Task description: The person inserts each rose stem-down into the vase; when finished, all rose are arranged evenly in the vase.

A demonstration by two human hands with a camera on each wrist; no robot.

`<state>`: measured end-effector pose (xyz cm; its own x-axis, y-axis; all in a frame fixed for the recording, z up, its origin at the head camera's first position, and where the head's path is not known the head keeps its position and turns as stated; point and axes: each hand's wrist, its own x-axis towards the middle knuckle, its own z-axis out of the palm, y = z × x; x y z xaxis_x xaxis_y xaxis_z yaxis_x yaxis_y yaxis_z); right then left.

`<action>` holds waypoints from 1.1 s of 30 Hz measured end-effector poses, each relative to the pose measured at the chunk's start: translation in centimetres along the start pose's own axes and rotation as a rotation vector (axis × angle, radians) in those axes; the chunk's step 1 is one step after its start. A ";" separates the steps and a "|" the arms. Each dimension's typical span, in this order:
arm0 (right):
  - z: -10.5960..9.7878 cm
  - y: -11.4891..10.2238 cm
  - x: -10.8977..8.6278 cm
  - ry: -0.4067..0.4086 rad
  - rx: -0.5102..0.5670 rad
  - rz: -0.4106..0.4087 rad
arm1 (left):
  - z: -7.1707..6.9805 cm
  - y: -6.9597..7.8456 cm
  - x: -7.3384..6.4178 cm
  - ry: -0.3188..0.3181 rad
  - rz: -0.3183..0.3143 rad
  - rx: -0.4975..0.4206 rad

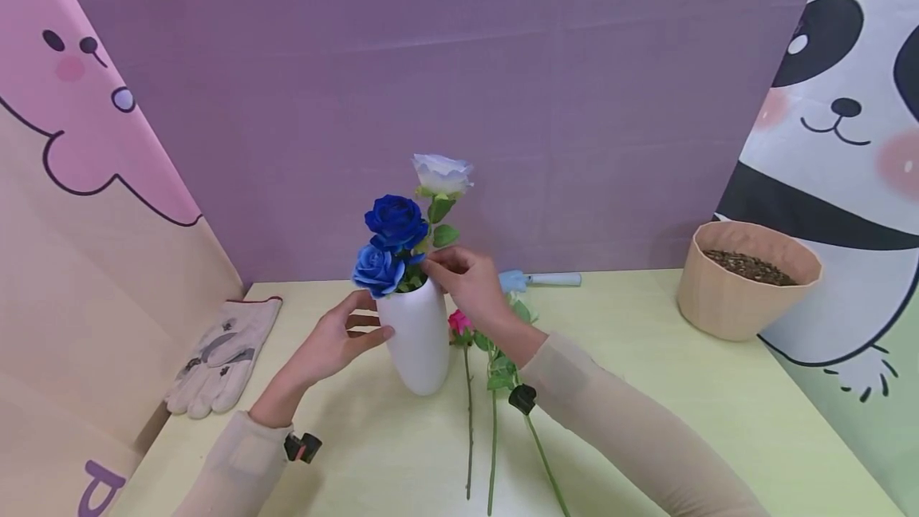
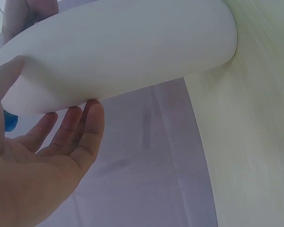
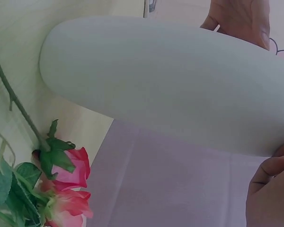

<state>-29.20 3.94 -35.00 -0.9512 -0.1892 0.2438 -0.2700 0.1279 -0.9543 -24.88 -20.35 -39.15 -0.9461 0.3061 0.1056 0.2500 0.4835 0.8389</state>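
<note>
A tall white vase [image 1: 416, 341] stands on the table with two blue roses [image 1: 396, 223] and a white rose [image 1: 443, 175] rising from its mouth. My left hand [image 1: 337, 337] holds the vase's upper left side. In the left wrist view its thumb lies on the near wall and its fingers [image 2: 87, 135] curl round behind. At the rim my right hand [image 1: 470, 286] pinches the white rose's stem between thumb and forefinger. Its lower fingers [image 3: 270, 172] touch the vase near the mouth in the right wrist view. The stems inside the vase are hidden.
Right of the vase lie a pink rose [image 1: 460, 325] and other long-stemmed flowers [image 1: 502, 369], partly under my right forearm. A blue-handled tool [image 1: 553, 279] lies at the back edge. White gloves [image 1: 226, 357] rest at the left; a pot of soil [image 1: 732, 301] stands at the right.
</note>
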 end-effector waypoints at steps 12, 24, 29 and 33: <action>-0.9 0.4 -1.0 0.002 0.007 0.023 | 0.0 0.1 0.1 0.001 -0.024 -0.006; -3.5 0.9 -2.1 -0.076 0.005 0.114 | -0.1 0.3 0.0 0.003 -0.032 0.006; -4.5 1.8 -2.6 -0.121 0.006 0.136 | -0.1 0.3 0.0 0.003 -0.031 0.010; -5.3 2.4 -3.1 -0.136 -0.056 0.144 | -0.1 0.2 0.0 0.000 -0.027 0.007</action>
<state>-27.71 9.99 -37.10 -0.9527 -0.2944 0.0760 -0.1437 0.2160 -0.9658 -24.84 -20.28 -38.92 -0.9527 0.2924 0.0829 0.2257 0.4978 0.8374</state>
